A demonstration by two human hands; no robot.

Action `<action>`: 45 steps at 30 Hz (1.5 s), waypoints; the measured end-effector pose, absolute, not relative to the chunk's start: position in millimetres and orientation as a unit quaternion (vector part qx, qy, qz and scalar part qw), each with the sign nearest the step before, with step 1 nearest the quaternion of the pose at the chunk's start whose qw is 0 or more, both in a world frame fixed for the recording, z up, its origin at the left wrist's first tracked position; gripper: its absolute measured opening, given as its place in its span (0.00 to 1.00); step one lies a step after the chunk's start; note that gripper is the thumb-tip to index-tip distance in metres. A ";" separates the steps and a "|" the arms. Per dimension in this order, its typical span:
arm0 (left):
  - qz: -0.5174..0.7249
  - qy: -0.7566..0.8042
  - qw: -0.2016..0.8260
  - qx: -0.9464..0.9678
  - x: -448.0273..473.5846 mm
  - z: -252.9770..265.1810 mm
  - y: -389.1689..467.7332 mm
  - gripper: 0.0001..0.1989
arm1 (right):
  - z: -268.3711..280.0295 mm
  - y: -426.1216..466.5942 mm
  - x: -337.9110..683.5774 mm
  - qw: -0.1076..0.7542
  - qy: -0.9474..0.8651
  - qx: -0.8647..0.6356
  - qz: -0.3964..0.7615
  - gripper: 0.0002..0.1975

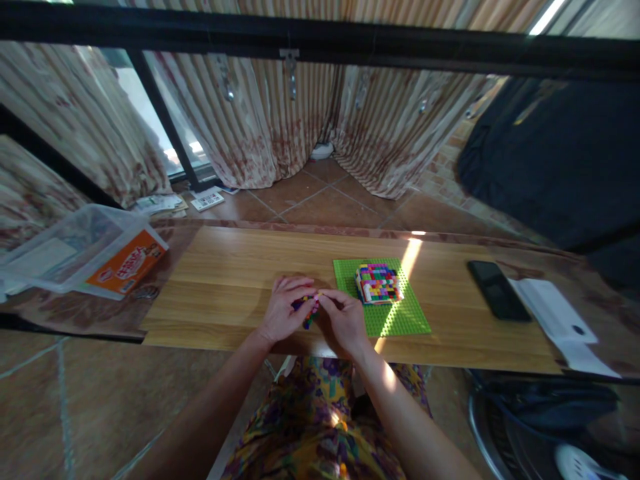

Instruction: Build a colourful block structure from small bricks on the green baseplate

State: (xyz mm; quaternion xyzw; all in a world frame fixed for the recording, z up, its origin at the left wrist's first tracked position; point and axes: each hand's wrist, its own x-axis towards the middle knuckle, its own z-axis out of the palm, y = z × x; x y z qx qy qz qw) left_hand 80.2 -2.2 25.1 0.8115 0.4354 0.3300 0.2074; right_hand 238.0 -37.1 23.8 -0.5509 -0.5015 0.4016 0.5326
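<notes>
My left hand (287,310) is closed on a small cluster of coloured toy bricks (309,316) above the front part of the wooden board. My right hand (346,319) meets it from the right, its thumb and finger pinched at a pink brick (316,300) on the cluster's upper end. Whether that brick is joined to the others, I cannot tell. Just right of my hands lies a green studded baseplate (400,320). On it stands a block built of many-coloured bricks (379,283).
A clear plastic box with an orange label (129,264) stands at the left. Toward the right lie a black phone (499,291) and white paper (555,310). The wooden board (225,267) spans the table, with a dark metal bar (320,33) and curtains beyond.
</notes>
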 end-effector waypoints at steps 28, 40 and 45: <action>0.423 0.405 0.258 0.769 79.7 14.2 3.3 0.04 | 54.6 -64.6 300.3 0.630 -0.382 -0.606 0.299 0.12; 0.422 0.416 0.257 0.763 81.2 16.0 3.8 0.04 | 47.2 -46.9 330.9 0.535 -0.517 -0.651 0.150 0.07; 0.421 0.417 0.255 0.765 80.8 16.1 3.8 0.04 | 49.6 -38.9 327.4 0.486 -0.563 -0.662 0.087 0.10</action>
